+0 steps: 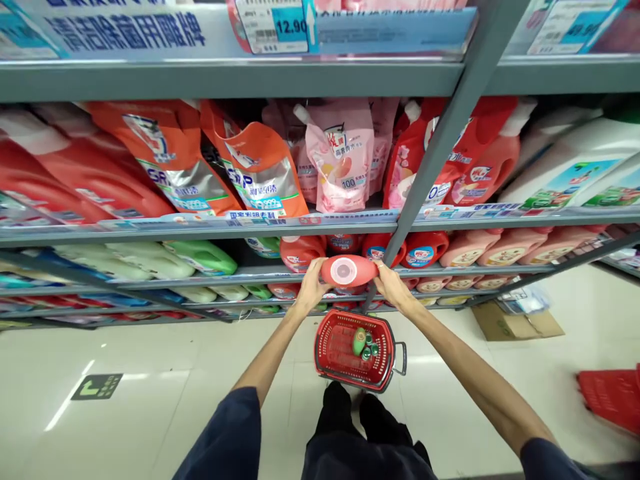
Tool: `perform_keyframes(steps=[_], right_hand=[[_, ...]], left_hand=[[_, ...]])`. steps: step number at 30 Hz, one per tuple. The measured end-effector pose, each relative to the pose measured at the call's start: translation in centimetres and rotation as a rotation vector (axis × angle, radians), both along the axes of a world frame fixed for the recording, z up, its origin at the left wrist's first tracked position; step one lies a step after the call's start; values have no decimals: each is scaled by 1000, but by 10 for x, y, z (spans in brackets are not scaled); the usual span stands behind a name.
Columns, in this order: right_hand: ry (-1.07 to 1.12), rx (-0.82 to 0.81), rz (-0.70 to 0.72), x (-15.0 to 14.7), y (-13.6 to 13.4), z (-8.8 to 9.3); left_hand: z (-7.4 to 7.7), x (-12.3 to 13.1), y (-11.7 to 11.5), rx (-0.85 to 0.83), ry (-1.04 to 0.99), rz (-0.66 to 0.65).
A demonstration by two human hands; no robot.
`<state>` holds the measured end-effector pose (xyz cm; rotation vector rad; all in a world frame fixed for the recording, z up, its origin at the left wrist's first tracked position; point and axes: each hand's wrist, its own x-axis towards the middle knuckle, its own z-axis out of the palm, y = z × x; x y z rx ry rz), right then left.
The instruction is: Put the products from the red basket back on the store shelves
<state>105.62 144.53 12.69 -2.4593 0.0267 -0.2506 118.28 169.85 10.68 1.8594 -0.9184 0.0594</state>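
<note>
A coral-red bottle [349, 271] with a pale round mark is held between both hands, in front of the lower shelves. My left hand [314, 283] grips its left end, and my right hand [391, 283] closes around its right end. Below the bottle, a red shopping basket [333, 365] stands on the floor in front of my feet. Inside it lie a green item [359, 341] and several small things with green round tops [368, 351].
Shelf rows cross the view, with a pink pouch [344, 160], orange pouches [265, 173] and red bottles [425, 249]. A cardboard box [517, 325] lies on the floor at right, with a red container [613, 399] farther right.
</note>
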Motion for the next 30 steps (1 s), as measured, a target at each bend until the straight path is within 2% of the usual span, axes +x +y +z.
perform_keyframes(steps=[3,7,11,18,21,24,30], right_hand=[[-62,17,-47,29,-4,-18],[-149,36,-74,57,-10,-39],[-195,44,-121,76,-17,-58],[-178,21,-215,90,-18,-80],[-125,-17,-256,97,-15,-81],[-61,-87,-318,109,-9,-76],[44,-248,-421,126,0,-54]], left_hand=[[-9,30,-10,4,-29,3],[-26,51,-22,-8,-48,38],[-39,61,-34,-1,-31,81],[-49,68,-49,137,-19,170],[-54,67,-56,208,-17,233],[-55,66,-66,256,-33,278],[-43,87,-87,350,0,338]])
